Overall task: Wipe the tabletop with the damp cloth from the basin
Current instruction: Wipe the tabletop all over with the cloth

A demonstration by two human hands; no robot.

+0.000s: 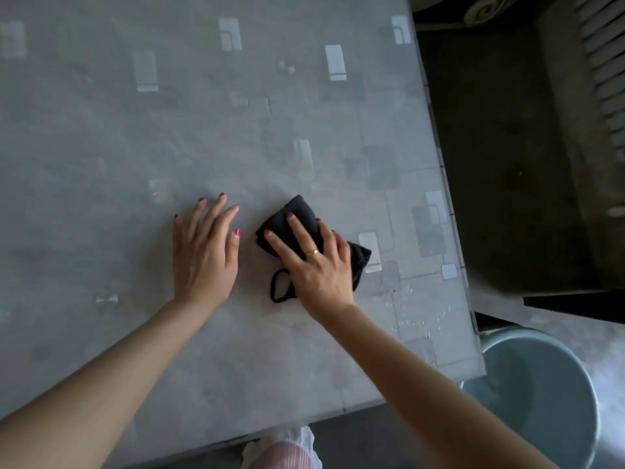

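a dark rug [490,157] covers the floor in the upper right of the view. its far end carries a pale scroll ornament [478,10]. just right of the rug stands a slatted grey piece [605,82], blurred, so what it is cannot be told. at the rug's near end runs a pale grey strip of floor [548,319]. well away from the rug, at the bottom edge, hangs pink-and-white striped clothing [287,451].
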